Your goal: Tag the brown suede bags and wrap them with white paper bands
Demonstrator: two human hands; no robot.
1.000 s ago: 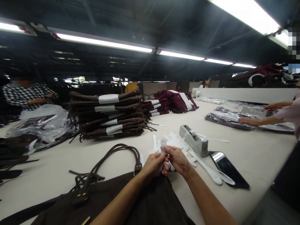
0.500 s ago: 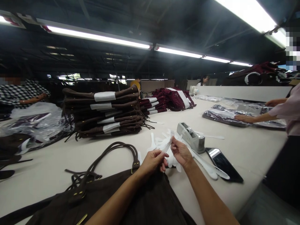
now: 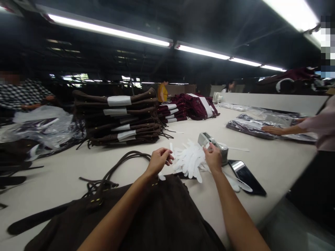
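Note:
My left hand [image 3: 159,161] is above the dark brown bag [image 3: 162,216], its fingers curled together; what they hold, if anything, I cannot make out. Close below it, a white strip [image 3: 162,177] shows at the base of the bag's handle [image 3: 119,165]. My right hand [image 3: 214,158] is pinched at the near side of the grey tape dispenser [image 3: 222,150]; any tape between the fingertips is too small to see. Between my hands lies a heap of white strips with toothed edges [image 3: 191,158].
A black phone [image 3: 247,177] lies right of the dispenser. Stacked brown bags [image 3: 117,120] with white bands stand behind, maroon bags [image 3: 200,106] beyond. Plastic-wrapped packages [image 3: 248,127] lie at right under a co-worker's hand [image 3: 272,130]. Another plastic-covered bundle [image 3: 47,129] is at left.
My hands have moved apart. The right has gone right to the dispenser, the left a little up and left. The strip held between them earlier is no longer there.

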